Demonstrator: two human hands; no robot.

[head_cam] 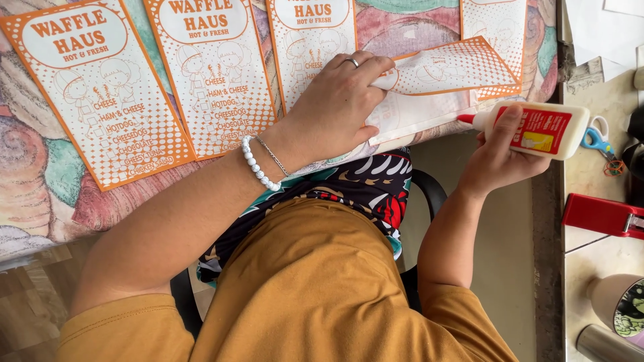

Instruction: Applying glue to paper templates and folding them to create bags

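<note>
While the left hand (335,100) pins the folded paper bag (429,87) flat, the right hand (500,151) grips the glue bottle (537,131) just right of the bag (nozzle at flap edge); pref. thin, even bead w/ light squeeze.

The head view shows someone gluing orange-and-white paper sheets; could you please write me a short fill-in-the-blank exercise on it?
1. The right hand holds a white ____ bottle with a red nozzle.
2. The left hand presses on a folded orange-and-white paper sheet and wears a silver ____ on one finger.
3. A white ____ bracelet circles the left wrist.

Missing words: glue; ring; bead
</note>
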